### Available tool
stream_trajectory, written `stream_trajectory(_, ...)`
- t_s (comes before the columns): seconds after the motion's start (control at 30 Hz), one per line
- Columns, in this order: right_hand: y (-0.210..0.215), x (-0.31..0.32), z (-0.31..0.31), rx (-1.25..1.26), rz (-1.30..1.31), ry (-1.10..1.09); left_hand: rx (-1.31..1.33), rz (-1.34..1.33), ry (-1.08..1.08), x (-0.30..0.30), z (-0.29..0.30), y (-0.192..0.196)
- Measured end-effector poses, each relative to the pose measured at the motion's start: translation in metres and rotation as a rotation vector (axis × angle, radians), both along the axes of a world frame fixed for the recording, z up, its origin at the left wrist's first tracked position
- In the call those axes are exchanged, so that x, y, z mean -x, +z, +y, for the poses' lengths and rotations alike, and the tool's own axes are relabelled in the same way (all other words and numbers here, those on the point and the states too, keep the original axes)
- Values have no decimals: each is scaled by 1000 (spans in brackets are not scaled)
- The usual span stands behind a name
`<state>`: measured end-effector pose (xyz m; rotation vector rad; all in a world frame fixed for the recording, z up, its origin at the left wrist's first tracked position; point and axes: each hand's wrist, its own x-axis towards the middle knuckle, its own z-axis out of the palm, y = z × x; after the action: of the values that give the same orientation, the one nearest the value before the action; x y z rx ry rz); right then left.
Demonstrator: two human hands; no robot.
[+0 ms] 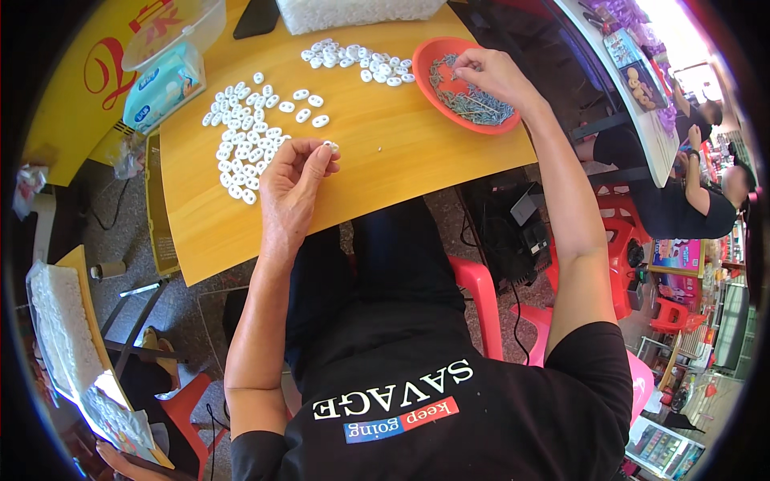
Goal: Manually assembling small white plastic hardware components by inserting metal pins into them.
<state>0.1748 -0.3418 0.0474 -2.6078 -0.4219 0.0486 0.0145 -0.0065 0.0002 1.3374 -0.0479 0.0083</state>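
Observation:
My left hand (290,183) is raised over the table, thumb and fingers pinched on a small white plastic piece (331,147). My right hand (495,78) is at the red bowl (425,66), with its thumb and fingertips pressed together over the contents. Grey metal screws (481,109) lie in the bowl. Whatever is between the right fingertips is too small to make out. Left of my left hand spreads a group of white oval pieces with two dark holes (241,144). A second cluster of the same ovals (353,58) lies beside the bowl.
A tissue pack (164,88) and a clear plastic tub (188,24) stand at the far left. A dark phone (257,18) and a bag of white pieces (361,12) lie along the far edge. Red plastic chairs (477,301) and other people are around the table.

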Motion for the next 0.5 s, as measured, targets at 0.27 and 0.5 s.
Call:
stream_trajectory(0.27,6,0,22,392,-154,39,9,-10,-1,1,-1,1)
stream_trajectory(0.5,2,-1,15,294,-96,72,5,-6,-3,1,0,1)
